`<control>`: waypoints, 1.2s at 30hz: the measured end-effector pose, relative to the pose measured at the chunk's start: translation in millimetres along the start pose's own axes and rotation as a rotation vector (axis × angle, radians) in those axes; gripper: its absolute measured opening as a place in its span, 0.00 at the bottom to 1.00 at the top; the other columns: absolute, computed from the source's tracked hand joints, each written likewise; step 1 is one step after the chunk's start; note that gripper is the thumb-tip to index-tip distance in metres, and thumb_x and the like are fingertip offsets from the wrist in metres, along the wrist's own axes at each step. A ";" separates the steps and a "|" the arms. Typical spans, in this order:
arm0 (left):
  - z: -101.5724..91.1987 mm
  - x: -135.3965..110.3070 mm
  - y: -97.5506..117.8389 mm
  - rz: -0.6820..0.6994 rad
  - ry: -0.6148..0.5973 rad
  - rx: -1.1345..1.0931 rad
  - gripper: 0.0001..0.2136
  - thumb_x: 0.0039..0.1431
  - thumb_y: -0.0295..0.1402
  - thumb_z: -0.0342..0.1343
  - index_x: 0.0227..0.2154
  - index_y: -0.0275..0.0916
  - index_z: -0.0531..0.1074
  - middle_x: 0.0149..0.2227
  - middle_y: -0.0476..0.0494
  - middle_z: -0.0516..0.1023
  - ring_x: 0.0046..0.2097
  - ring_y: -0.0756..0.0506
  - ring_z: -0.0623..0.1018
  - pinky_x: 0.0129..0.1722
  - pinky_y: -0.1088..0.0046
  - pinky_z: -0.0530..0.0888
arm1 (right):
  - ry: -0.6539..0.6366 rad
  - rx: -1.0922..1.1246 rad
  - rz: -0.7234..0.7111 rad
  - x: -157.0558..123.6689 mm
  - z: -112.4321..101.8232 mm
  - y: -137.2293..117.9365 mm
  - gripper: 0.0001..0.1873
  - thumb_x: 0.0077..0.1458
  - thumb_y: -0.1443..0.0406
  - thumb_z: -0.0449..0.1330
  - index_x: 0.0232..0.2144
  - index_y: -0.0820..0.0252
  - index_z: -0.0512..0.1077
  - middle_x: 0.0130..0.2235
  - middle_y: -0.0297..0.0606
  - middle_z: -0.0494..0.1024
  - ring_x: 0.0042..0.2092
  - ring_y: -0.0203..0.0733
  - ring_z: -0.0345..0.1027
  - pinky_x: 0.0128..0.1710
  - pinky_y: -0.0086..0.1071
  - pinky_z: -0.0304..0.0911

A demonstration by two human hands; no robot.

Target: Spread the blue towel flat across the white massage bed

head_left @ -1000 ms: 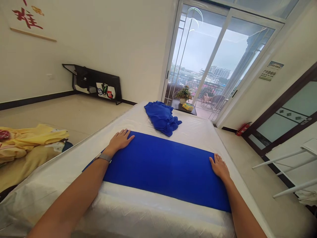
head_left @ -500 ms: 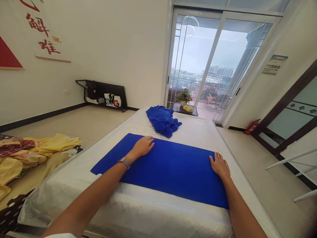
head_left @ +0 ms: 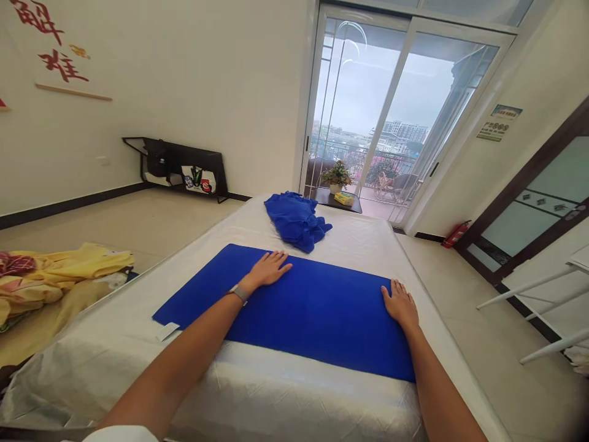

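- Head view, hands: the left hand [head_left: 269,270] is laid open and flat, palm down, on the long blue cloth [head_left: 317,313], just short of its far edge. The right hand [head_left: 400,305] is spread in the same way near the cloth's right end. Neither hand is clenched, and nothing is grasped.
- Head view, cloth: the long blue cloth is laid flat across the middle of the mattress [head_left: 294,393], with a white tag [head_left: 166,331] visible at its lower left corner.
- Head view, handling: pressure is best spread evenly through flat palms and open fingers, so that creases are kept out and the long edges are kept straight.
- Head view, surface: the mattress is covered in white plastic sheeting. A crumpled blue cloth [head_left: 294,221] is heaped toward its far end, apart from the long cloth.
- Head view, room: a heap of yellow clothes [head_left: 59,270] is seen at the left. A glass sliding door [head_left: 400,104] is seen beyond the mattress, with a potted plant [head_left: 337,175] on a small dark table [head_left: 324,199] before it. A red fire extinguisher [head_left: 455,234] is placed on the floor at the right.
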State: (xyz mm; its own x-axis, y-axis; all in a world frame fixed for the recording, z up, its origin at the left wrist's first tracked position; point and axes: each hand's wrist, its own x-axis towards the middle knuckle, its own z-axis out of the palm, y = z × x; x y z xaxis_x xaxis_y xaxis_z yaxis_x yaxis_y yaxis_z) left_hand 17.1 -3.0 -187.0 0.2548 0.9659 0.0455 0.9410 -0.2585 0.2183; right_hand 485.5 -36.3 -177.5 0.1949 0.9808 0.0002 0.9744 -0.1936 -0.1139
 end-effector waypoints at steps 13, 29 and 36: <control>-39.8 -47.9 -119.5 -0.350 0.021 0.103 0.34 0.71 0.53 0.31 0.73 0.40 0.49 0.75 0.35 0.46 0.75 0.37 0.47 0.71 0.51 0.47 | -0.051 -0.094 0.003 8.2 -0.3 2.5 0.41 0.70 0.49 0.32 0.75 0.68 0.41 0.76 0.41 0.42 0.75 0.45 0.34 0.73 0.45 0.37; -33.9 -47.4 -113.5 -0.342 0.092 0.131 0.32 0.72 0.52 0.32 0.72 0.41 0.53 0.74 0.37 0.50 0.74 0.37 0.51 0.71 0.51 0.50 | -0.048 0.015 -0.458 -41.9 -4.3 -233.3 0.37 0.72 0.53 0.36 0.73 0.71 0.50 0.74 0.44 0.50 0.74 0.45 0.40 0.72 0.39 0.34; -34.9 -48.1 -114.3 -0.343 0.086 0.126 0.32 0.72 0.51 0.32 0.72 0.41 0.53 0.74 0.37 0.51 0.74 0.37 0.51 0.70 0.50 0.51 | -0.141 0.034 -0.388 -29.4 6.9 -199.5 0.39 0.71 0.49 0.33 0.74 0.67 0.43 0.75 0.38 0.42 0.75 0.41 0.32 0.73 0.41 0.28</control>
State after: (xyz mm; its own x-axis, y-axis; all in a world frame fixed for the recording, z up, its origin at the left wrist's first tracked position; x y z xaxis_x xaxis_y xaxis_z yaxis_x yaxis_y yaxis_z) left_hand -110.5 -19.5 -180.1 -0.0947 0.9928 0.0731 0.9897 0.0860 0.1140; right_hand 284.6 -26.4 -161.6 -0.2056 0.9749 -0.0858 0.9679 0.1896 -0.1648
